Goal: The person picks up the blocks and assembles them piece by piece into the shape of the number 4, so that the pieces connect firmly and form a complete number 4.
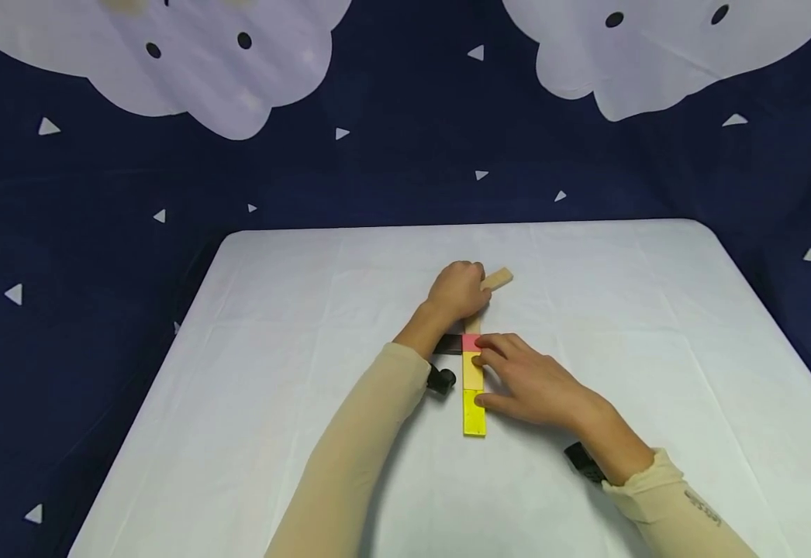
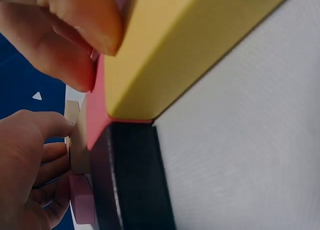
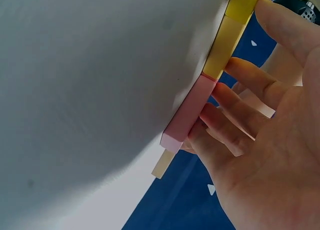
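A row of flat blocks lies on the white table: a bright yellow block [image 1: 474, 415], a paler yellow block [image 1: 472, 372] and a pink block [image 1: 471, 342]. A black block [image 1: 451, 344] extends left from the pink one, and a wooden block [image 1: 473, 323] continues beyond it. My left hand [image 1: 459, 288] grips at this wooden block, near a second, slanted wooden block [image 1: 498, 278]. In the left wrist view a purplish block [image 2: 82, 202] sits by its lower fingers. My right hand [image 1: 534, 384] rests its outstretched fingertips on the row's right side, touching the pink and both yellow blocks.
The white cloth-covered table [image 1: 294, 403] has its far edge behind the blocks. A dark blue backdrop [image 1: 405, 155] with white clouds and triangles hangs behind. Black wrist devices [image 1: 442, 380] are strapped under both wrists, close to the tabletop.
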### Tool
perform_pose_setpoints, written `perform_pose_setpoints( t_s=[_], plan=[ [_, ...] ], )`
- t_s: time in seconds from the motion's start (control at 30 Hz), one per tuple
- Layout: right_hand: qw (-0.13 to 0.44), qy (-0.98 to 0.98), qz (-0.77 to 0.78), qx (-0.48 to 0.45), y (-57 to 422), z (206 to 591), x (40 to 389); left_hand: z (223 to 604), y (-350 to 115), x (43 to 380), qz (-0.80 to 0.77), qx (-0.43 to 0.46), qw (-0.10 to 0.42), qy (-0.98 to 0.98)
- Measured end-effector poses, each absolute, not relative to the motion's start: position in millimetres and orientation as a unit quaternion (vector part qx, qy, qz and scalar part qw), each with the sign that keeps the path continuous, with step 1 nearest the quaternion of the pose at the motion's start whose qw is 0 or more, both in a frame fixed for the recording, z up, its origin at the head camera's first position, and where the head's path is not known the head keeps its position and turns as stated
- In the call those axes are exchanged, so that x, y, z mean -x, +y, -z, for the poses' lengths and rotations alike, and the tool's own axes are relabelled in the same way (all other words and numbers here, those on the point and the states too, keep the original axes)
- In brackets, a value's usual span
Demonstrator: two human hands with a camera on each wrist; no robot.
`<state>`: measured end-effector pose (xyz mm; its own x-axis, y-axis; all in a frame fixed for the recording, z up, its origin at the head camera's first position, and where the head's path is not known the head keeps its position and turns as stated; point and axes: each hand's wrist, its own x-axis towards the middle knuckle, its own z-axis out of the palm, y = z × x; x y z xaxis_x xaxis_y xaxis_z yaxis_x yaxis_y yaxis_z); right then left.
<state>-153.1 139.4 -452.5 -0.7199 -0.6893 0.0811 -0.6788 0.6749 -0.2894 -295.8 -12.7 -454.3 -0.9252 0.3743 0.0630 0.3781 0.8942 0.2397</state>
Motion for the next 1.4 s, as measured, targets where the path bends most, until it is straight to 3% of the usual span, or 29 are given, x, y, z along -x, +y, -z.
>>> perform_pose_setpoints(
  t_s=[0.53,1.4],
  plan=[
    [0.024,0.915,0.151,0.373,139,453,151,456,-16,292,0.155,0.186,0.002,-0.970],
    [0.026,0.917,0.139,0.373,140,452,153,446,-32,278,0.235,0.182,0.043,-0.954]
  ],
)
